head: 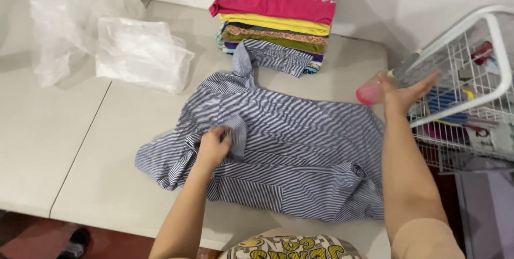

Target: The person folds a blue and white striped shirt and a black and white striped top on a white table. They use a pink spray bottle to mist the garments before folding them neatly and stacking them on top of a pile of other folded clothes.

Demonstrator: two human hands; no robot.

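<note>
Left hand (213, 146) on wrinkled striped shirt (300, 146)

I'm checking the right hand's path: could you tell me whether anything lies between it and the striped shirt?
Nothing visible does. The right hand is open beside a pink object near the white wire basket, just past the striped shirt's far edge. The left hand already grips the shirt's fabric.
</note>
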